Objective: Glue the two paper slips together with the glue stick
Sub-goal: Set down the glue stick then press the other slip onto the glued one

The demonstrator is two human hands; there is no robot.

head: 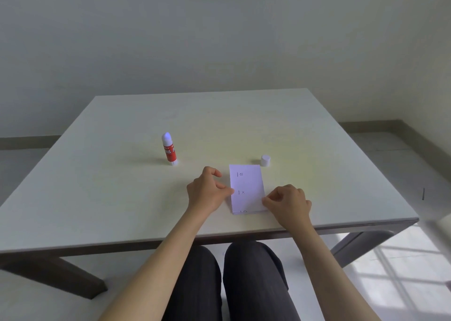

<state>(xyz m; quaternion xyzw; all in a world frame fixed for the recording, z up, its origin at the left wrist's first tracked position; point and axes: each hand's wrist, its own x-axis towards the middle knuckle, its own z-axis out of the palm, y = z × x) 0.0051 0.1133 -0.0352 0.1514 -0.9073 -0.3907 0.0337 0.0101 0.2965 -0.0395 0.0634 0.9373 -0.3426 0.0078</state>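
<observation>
Two white paper slips [247, 188] lie stacked on the table near its front edge, the top one printed with small marks; a lower edge peeks out at the bottom. My left hand [207, 190] touches the stack's left edge with thumb and fingertips. My right hand [288, 202] pinches the stack's lower right edge. The red glue stick [169, 149] stands upright and uncapped, off to the left and farther back. Its white cap [265, 160] sits just beyond the slips' far right corner.
The pale table [244, 125] stands against a plain wall. Its front edge runs just below my hands, with my dark-trousered legs [234, 284] beneath. A dark table leg [73, 279] shows at lower left.
</observation>
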